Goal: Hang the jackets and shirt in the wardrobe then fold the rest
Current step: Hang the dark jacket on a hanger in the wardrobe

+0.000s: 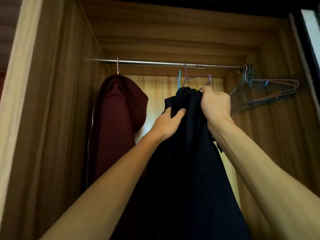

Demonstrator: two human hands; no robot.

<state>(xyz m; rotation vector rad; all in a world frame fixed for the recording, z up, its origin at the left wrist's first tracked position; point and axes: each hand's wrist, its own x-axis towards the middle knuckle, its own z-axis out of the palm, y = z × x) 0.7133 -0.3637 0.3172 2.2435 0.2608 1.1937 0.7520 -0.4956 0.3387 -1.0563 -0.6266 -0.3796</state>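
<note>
A black garment [183, 161] hangs down in front of me inside the wooden wardrobe. My left hand [168, 123] grips its cloth near the top left. My right hand [215, 104] clutches its upper edge, just below a purple wire hanger [197, 77] that hooks over the metal rail [155, 62]. A blue hanger [178, 82] pokes up behind the garment's top. At the left end of the rail a maroon hooded jacket [119, 118] hangs on a white hanger [117, 66].
Several empty wire hangers [265, 90] bunch at the right end of the rail, swung towards the right wall. Wooden side walls [57, 118] close the wardrobe in. A dark door edge [310, 49] stands at the far right.
</note>
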